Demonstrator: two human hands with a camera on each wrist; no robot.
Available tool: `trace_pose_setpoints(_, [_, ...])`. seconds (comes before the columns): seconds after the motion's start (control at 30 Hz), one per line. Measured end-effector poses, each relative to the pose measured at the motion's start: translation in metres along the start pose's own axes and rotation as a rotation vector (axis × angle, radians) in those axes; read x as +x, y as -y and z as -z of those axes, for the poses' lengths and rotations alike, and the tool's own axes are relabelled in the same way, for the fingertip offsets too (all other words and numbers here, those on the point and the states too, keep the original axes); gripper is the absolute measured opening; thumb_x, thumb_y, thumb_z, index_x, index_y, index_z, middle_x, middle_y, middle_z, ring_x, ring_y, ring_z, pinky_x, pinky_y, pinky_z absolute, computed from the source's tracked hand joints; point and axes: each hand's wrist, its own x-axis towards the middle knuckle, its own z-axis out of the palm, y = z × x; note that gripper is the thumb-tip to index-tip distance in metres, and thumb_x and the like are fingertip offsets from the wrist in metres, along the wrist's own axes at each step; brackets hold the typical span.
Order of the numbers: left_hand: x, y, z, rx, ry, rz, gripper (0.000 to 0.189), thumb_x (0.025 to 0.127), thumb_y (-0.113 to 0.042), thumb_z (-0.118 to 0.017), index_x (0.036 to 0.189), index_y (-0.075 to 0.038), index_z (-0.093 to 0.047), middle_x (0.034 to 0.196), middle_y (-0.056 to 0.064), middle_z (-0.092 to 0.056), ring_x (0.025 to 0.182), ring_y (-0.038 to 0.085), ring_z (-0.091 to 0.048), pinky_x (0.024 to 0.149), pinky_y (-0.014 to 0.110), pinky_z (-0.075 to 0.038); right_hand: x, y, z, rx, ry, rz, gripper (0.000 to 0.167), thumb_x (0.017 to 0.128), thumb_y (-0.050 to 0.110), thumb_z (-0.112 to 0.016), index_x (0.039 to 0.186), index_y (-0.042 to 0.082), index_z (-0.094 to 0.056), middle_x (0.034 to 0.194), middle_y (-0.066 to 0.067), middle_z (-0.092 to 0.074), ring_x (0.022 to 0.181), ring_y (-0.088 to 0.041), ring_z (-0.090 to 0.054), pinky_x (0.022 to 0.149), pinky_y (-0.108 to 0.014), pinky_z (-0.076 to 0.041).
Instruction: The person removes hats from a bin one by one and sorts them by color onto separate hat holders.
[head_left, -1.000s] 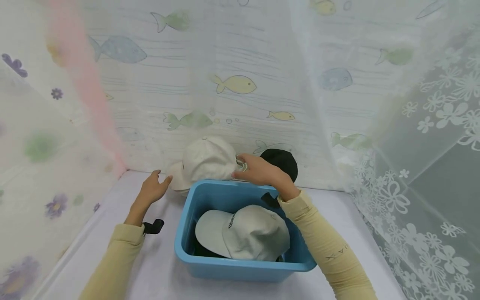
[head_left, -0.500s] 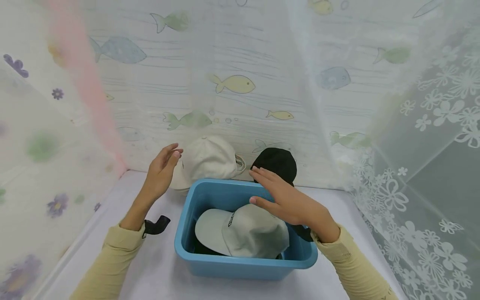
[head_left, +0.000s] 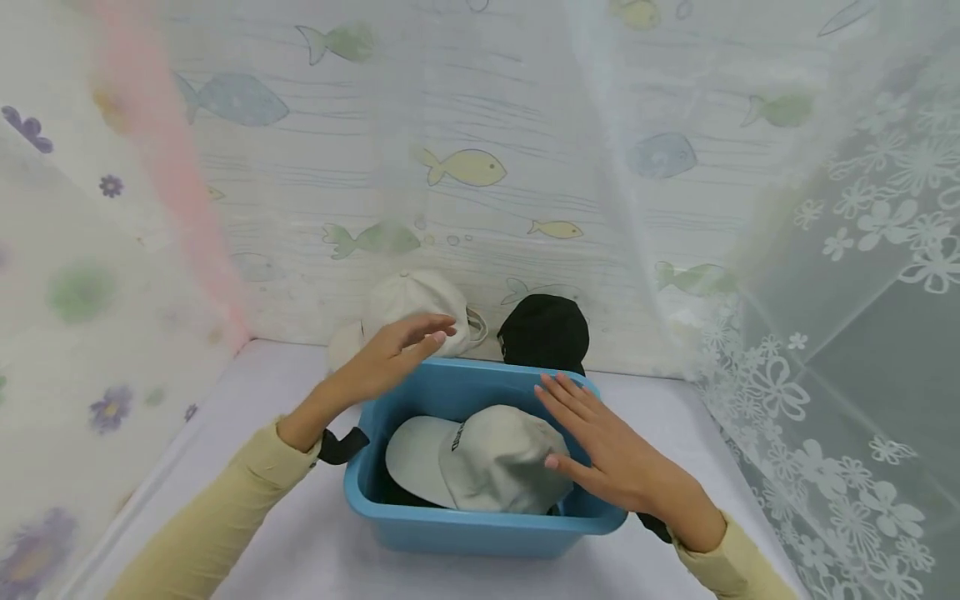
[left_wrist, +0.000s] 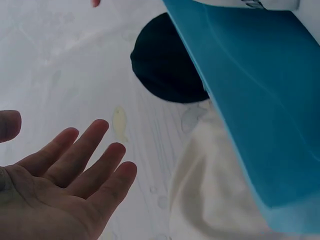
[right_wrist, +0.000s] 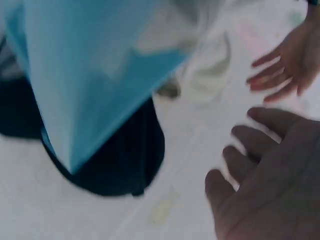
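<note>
My left hand (head_left: 390, 358) is held above the back left rim of the blue plastic bin (head_left: 480, 523), overlapping a cream baseball cap (head_left: 420, 298) that stands behind it. Its fingers are loosely extended around nothing; the left wrist view shows the palm and spread fingers (left_wrist: 95, 150). Over the bin's right side hovers my right hand (head_left: 607, 442), fingers straight and holding nothing. Inside the bin lies a pale grey baseball cap (head_left: 510, 462), brim to the left, with dark lettering on its front. Behind the bin's back right sits a black cap (head_left: 547, 332), its lower part hidden by the rim.
Something dark (head_left: 401, 492) shows under the grey cap in the bin. A white cloth (head_left: 292, 517) covers the table. Sheer curtains printed with fish (head_left: 472, 167) hang close behind the caps, with flowered curtains at left and right.
My right hand has left the cream cap's back strap and moved right and toward me, over the bin. My left hand has risen and moved right. The caps and bin have stayed put.
</note>
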Motion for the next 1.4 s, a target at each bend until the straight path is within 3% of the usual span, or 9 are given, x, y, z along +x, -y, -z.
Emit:
trace_pose_setpoints(0.27, [0.018,-0.015,-0.023,0.065,0.183,-0.008,0.049,0.109,-0.032,-0.047,0.150,-0.005,-0.048,0.151,0.013,-0.053,0.139,0.031,-0.050,0.115,0.055,-0.039,-0.022,-0.006,-0.019,0.034,0.033,-0.069,0.079,0.101,0.040,-0.062,0.164,0.028,-0.017,0.171,0.009,-0.012,0.158,-0.024,-0.011,0.124,-0.019,0.002])
trace_pose_setpoints(0.33, [0.022,-0.016,-0.029,0.077,0.220,-0.009,0.048,0.109,-0.030,-0.047,0.150,-0.004,-0.048,0.149,0.014,-0.054,0.139,0.031,-0.051,0.113,0.055,-0.041,-0.026,-0.007,-0.023,0.035,0.029,-0.069,0.078,0.101,0.040,-0.062,0.164,0.028,-0.017,0.170,0.009,-0.013,0.158,-0.024,-0.011,0.125,-0.022,-0.002])
trace_pose_setpoints(0.47, [0.030,-0.021,-0.043,0.102,0.296,0.000,0.049,0.109,-0.029,-0.049,0.150,-0.003,-0.047,0.149,0.016,-0.054,0.139,0.032,-0.050,0.111,0.053,-0.044,-0.033,-0.011,-0.031,0.025,0.021,-0.079,0.077,0.102,0.042,-0.060,0.164,0.028,-0.018,0.170,0.008,-0.014,0.158,-0.024,-0.013,0.125,-0.040,-0.015])
trace_pose_setpoints(0.6, [0.035,-0.024,-0.056,0.155,0.382,0.030,0.051,0.109,-0.033,-0.049,0.150,-0.003,-0.047,0.151,0.014,-0.052,0.140,0.031,-0.049,0.113,0.050,-0.042,-0.041,-0.016,-0.040,0.020,0.007,-0.087,0.076,0.102,0.045,-0.058,0.164,0.026,-0.018,0.170,0.006,-0.016,0.158,-0.026,-0.014,0.126,-0.026,-0.004])
trace_pose_setpoints(0.7, [0.039,-0.025,-0.068,0.180,0.463,0.050,0.053,0.109,-0.036,-0.047,0.151,-0.004,-0.046,0.153,0.011,-0.051,0.141,0.028,-0.049,0.115,0.046,-0.041,-0.046,-0.019,-0.045,0.006,-0.021,-0.060,0.078,0.102,0.044,-0.058,0.165,0.022,-0.017,0.170,0.000,-0.018,0.158,-0.025,-0.013,0.120,-0.013,0.008])
trace_pose_setpoints(0.97, [0.045,-0.016,-0.103,0.263,0.646,0.064,0.059,0.106,-0.039,-0.052,0.152,-0.003,-0.044,0.154,0.009,-0.049,0.142,0.024,-0.047,0.117,0.039,-0.040,-0.055,-0.022,-0.047,-0.106,-0.072,0.011,0.087,0.098,0.047,-0.063,0.164,0.015,-0.018,0.169,-0.006,-0.024,0.158,-0.021,-0.014,0.123,-0.016,0.005])
trace_pose_setpoints(1.1, [0.044,-0.010,-0.117,0.303,0.673,0.040,0.058,0.104,-0.038,-0.057,0.149,-0.003,-0.048,0.148,0.009,-0.055,0.137,0.022,-0.052,0.113,0.034,-0.043,-0.059,-0.024,-0.047,-0.135,-0.053,0.019,0.089,0.097,0.047,-0.064,0.165,0.016,-0.016,0.169,-0.005,-0.023,0.158,-0.019,-0.012,0.123,-0.016,0.004])
trace_pose_setpoints(1.4, [0.042,-0.007,-0.126,0.332,0.599,0.037,0.046,0.100,-0.030,-0.067,0.137,-0.003,-0.061,0.132,0.008,-0.067,0.115,0.019,-0.065,0.095,0.026,-0.053,-0.070,-0.027,-0.049,-0.194,-0.077,0.021,0.091,0.095,0.047,-0.066,0.164,0.014,-0.017,0.170,-0.002,-0.020,0.158,-0.015,-0.010,0.123,-0.016,0.004])
